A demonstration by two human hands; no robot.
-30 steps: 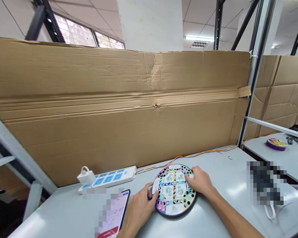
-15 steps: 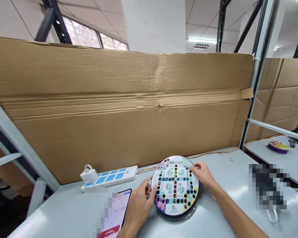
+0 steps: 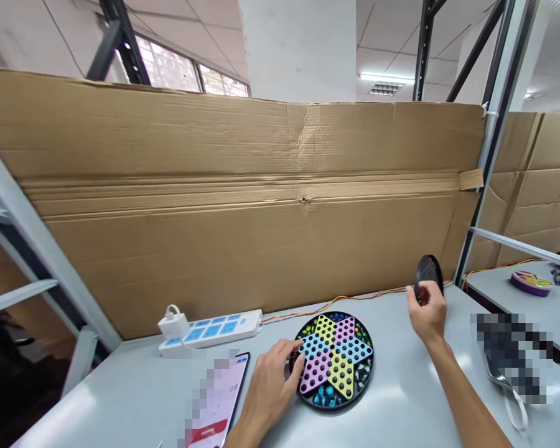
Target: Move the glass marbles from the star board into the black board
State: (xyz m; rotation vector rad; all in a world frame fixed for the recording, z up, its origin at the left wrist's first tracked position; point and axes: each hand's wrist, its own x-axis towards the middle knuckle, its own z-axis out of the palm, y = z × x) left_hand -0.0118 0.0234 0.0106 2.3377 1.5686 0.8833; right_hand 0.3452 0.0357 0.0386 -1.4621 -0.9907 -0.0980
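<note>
Holding a dark disc (image 3: 430,270) right of the frame's centre, the right hand (image 3: 428,314) has moved up and away from the round board (image 3: 333,361), where half a second ago both hands met a white printed face. A coloured star now shows there instead, while the left hand (image 3: 271,384) remains at the left edge.

The disc is seen nearly edge-on, a narrow oval whose long axis runs close to upright, its dark side partly in view. The board lies flat on the tabletop (image 3: 392,398), below the centre of the frame; being round, it has no long axis, though its yellow star points aim at the top and lower right.

Its rim is black, the star's yellow, pink and light-blue diamonds are dotted with holes, and shiny blue, green and yellow pieces sit between the points. The right fingers pinch the disc; the left fingers curl around the board's rim.
</note>
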